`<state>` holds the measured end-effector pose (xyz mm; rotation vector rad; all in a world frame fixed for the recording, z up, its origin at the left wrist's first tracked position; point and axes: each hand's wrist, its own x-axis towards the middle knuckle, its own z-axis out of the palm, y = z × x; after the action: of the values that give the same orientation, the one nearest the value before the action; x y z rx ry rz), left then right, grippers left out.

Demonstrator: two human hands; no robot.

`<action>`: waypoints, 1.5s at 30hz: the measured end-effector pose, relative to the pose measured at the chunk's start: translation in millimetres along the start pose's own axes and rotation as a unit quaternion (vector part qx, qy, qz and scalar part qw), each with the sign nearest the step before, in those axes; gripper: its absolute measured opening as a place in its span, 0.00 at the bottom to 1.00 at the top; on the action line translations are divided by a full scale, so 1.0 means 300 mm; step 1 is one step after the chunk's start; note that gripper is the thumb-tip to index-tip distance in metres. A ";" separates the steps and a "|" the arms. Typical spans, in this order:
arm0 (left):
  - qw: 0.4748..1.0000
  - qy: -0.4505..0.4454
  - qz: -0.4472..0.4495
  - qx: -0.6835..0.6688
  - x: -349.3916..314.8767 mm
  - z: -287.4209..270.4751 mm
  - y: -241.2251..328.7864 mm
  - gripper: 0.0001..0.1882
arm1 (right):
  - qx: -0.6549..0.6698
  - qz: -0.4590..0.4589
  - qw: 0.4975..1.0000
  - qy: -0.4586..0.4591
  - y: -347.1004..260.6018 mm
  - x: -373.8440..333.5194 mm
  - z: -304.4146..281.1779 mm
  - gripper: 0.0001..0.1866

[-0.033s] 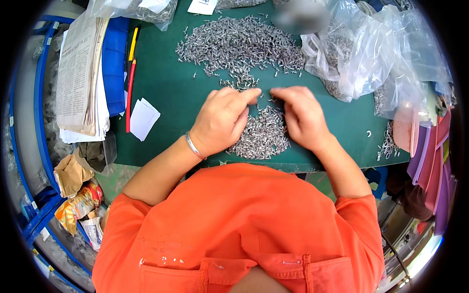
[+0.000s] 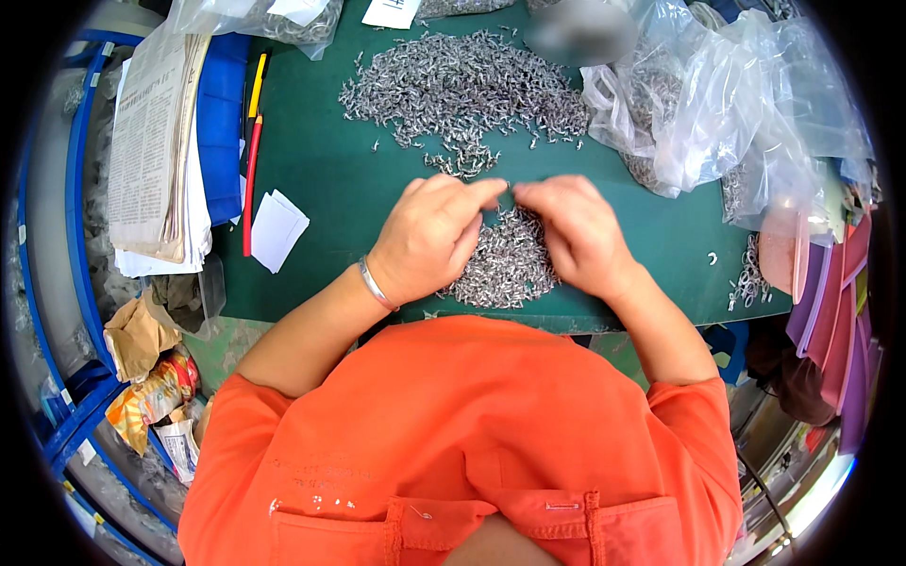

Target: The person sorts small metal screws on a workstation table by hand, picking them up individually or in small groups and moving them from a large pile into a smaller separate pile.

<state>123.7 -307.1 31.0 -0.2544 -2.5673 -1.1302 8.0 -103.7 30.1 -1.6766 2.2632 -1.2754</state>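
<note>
My left hand (image 2: 427, 231) is curled, thumb and index finger together, over the left edge of a near pile of small silvery metal pieces (image 2: 505, 259). On that pile's right side my right hand (image 2: 587, 234) is likewise closed, its fingertips slightly blurred. The two index fingertips almost meet just beyond the pile; whatever they pinch is too small to make out. Farther off lies a larger, wider heap of similar curved metal pieces (image 2: 462, 90), trailing a small cluster (image 2: 464, 158) toward my hands. All of it rests on a green tabletop (image 2: 330, 170).
Clear plastic bags (image 2: 727, 104) of metal pieces bulge at the far right. Stacked newspapers (image 2: 156, 141), a blue bin (image 2: 220, 132), a red pencil (image 2: 253, 189) and white paper slips (image 2: 278, 229) lie left. Some loose rings (image 2: 748, 278) sit near the right edge.
My right hand has shifted slightly left and toward me, bringing its fingertips closer to the left hand's. The left fingertips have dropped a little toward me.
</note>
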 end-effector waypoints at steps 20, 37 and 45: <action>0.995 0.075 -0.032 0.064 -0.001 -0.009 0.005 0.20 | 0.007 0.001 1.000 -0.020 0.031 0.063 -0.017 0.24; 0.996 0.037 -0.072 -0.040 -0.032 -0.006 0.014 0.30 | 0.051 0.042 0.997 -0.030 -0.001 0.038 0.001 0.29; 0.988 -0.050 -0.094 -0.115 -0.054 -0.039 0.024 0.22 | 0.116 -0.002 0.988 -0.100 -0.025 0.054 0.011 0.26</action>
<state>143.6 -311.6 37.5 -0.1257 -2.5896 -1.5230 8.8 -119.3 39.4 -1.6443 1.9190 -1.2535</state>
